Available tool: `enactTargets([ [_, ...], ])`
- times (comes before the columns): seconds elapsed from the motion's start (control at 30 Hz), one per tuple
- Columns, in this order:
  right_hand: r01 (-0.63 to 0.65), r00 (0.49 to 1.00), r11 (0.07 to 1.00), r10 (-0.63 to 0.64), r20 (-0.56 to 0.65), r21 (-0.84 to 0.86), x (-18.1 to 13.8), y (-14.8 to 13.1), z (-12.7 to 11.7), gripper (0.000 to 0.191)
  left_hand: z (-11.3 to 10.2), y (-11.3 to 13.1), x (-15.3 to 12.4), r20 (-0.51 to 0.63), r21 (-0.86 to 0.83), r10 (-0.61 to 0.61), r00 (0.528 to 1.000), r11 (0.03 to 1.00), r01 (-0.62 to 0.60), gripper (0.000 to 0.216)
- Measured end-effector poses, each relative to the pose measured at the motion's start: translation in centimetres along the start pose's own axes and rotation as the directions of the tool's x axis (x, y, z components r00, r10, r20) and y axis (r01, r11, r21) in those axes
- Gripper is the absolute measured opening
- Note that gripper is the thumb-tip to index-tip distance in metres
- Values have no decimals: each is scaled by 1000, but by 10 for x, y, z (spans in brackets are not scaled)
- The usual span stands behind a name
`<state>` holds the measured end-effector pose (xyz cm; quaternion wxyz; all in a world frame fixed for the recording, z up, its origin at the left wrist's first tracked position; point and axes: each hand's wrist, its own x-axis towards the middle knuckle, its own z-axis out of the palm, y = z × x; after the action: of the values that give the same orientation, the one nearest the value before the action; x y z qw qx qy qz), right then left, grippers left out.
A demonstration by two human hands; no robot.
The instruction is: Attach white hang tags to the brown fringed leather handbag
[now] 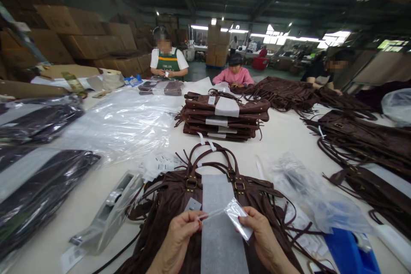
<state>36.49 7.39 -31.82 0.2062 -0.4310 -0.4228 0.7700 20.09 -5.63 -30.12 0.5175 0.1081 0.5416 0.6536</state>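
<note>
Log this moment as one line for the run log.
left hand: pinching clear strip | right hand: holding small clear bag | under hands: brown handbag, white paper band

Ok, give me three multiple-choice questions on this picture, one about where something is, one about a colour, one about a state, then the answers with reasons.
1. Where does the tape dispenser stand?
A. left of the nearest bag
B. on the stack of bags
C. on the blue box

2. What colour is the bag under the hands?
A. black
B. dark brown
C. pink

3. What are the left hand and right hand doing?
A. resting flat on the table
B. holding a small clear plastic bag between them
C. gripping the bag's handles

Answers: 1 A, the dispenser sits on the table beside the bag's left edge. 2 B, its leather and fringe are dark brown. 3 B, both hands pinch the clear plastic bag above the white paper strip.
</note>
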Motion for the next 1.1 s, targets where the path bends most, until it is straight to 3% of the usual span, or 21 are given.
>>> enactTargets([
  [0.07,-16,1000,993,18,18,-117,3,7,-2,16,-6,8,1,-8,34,8,1000,999,-7,20],
  [0.13,80,997,928,-70,40,-363,3,9,-2,16,-11,14,4,-1,131,15,1000,991,-15,20],
  [0.23,371,916,629,-369,157,-683,1,3,12,28,-17,19,12,57,320,2,998,947,-21,20],
  [0.3,504,849,514,-441,290,-695,0,-4,30,36,-19,23,17,121,386,-10,993,922,-37,20],
  [0.4,534,840,628,-314,443,-566,6,-11,64,39,-20,28,22,185,400,-33,982,915,-45,21],
  [0.53,401,814,848,-155,560,-348,18,-6,96,34,-25,32,28,188,397,-81,979,918,0,24],
  [0.6,306,785,911,-79,614,-275,22,1,101,27,-29,33,30,195,397,-104,975,918,18,25],
  [0.67,252,792,924,-26,610,-287,24,9,101,23,-35,33,32,195,390,-125,973,920,40,25],
  [0.8,278,852,895,-62,519,-348,29,22,95,24,-46,35,34,237,331,-175,956,939,90,22],
  [0.97,127,845,934,75,530,-335,29,21,94,37,-53,40,34,340,296,-224,913,947,122,34],
  [1.03,44,831,965,108,546,-258,28,17,100,43,-54,43,37,370,323,-220,903,941,98,31],
  [1.1,19,848,977,96,521,-211,29,14,107,44,-53,46,42,374,374,-202,905,926,52,25],
])
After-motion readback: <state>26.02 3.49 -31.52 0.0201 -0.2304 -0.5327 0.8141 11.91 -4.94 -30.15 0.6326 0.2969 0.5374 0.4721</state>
